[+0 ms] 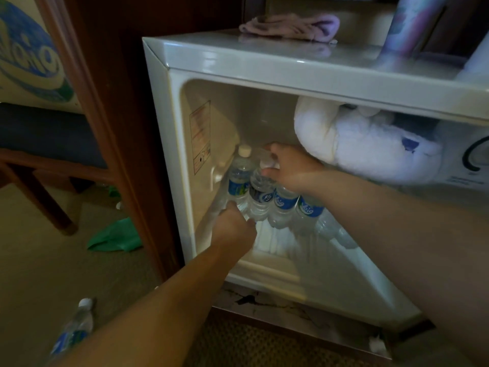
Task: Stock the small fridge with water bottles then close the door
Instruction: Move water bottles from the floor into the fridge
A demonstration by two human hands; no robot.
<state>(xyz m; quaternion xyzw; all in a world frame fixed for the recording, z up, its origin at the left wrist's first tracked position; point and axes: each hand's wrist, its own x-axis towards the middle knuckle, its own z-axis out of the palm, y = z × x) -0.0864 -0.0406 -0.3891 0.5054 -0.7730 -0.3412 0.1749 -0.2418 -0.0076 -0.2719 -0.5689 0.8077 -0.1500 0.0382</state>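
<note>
The small white fridge (174, 133) stands open, and its door is out of view. Inside it, several clear water bottles with blue labels (283, 202) stand in a row on the shelf. An upright bottle with a white cap (239, 176) is at the left end. My right hand (288, 170) reaches in from the right and grips the top of a bottle in the row. My left hand (234, 229) is lower, with its fingers closed on the base of a bottle at the left. A lump of frost (357, 147) hangs from the freezer box above the bottles.
Another water bottle (72, 329) lies on the carpet at the lower left. Green plastic (116, 237) lies on the floor beside a dark wooden panel (119, 128). A pink cloth (291, 26) and a patterned tumbler (407, 30) sit on the fridge top. A chair (47, 144) is at left.
</note>
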